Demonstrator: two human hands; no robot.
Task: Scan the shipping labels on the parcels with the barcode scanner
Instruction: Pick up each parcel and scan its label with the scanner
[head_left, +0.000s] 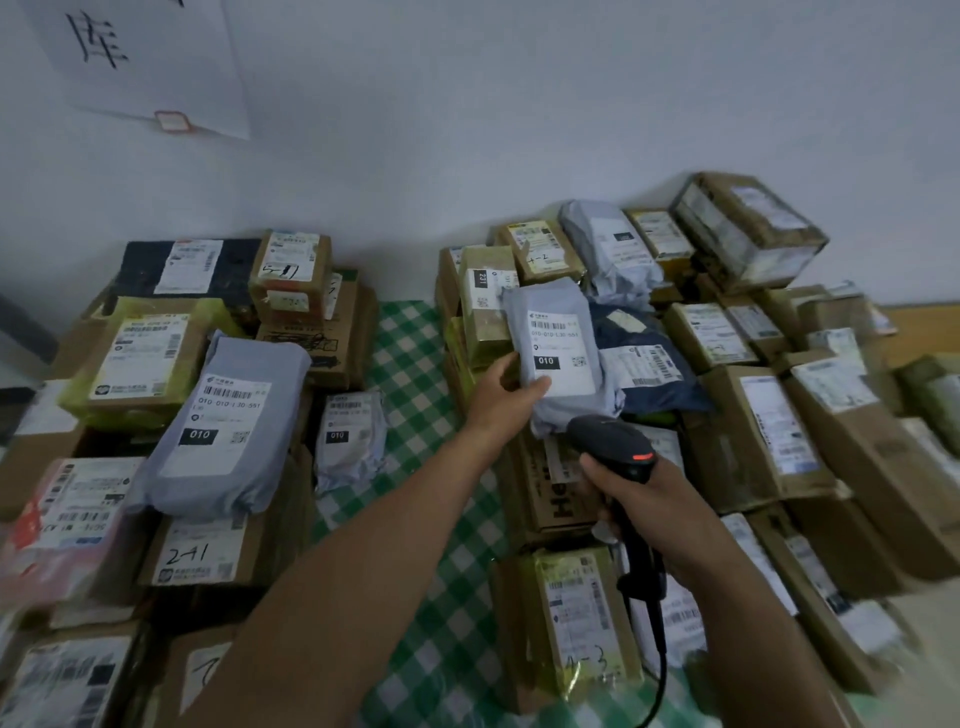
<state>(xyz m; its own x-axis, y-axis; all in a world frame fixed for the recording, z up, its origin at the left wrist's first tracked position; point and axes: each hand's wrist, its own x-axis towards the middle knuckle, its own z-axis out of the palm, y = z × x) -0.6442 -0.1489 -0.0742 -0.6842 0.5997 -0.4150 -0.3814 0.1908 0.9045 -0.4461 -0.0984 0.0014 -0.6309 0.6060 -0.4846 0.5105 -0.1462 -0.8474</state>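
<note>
**Parcel scanning: two stacks, one scanner**

Green-checked cloth (415, 395) covers the surface below a pale wall; a paper sign (140, 57) with one handwritten character hangs upper left. Two parcel stacks flank the cloth. Left stack: boxes marked "5-1" (291, 275) and "241" (202, 556), plus two grey mailers, large (218, 431) and small (348, 436), both labelled "010". Left hand (501, 395) grips a third grey mailer (563, 358), held label-up over the right stack; its label (561, 353) reads "010". Right hand (639, 499) is closed around the black scanner (618, 447), just below that mailer, red light lit. Right stack: boxes marked "231" (488, 306) and "4-3" (582, 618).
</note>
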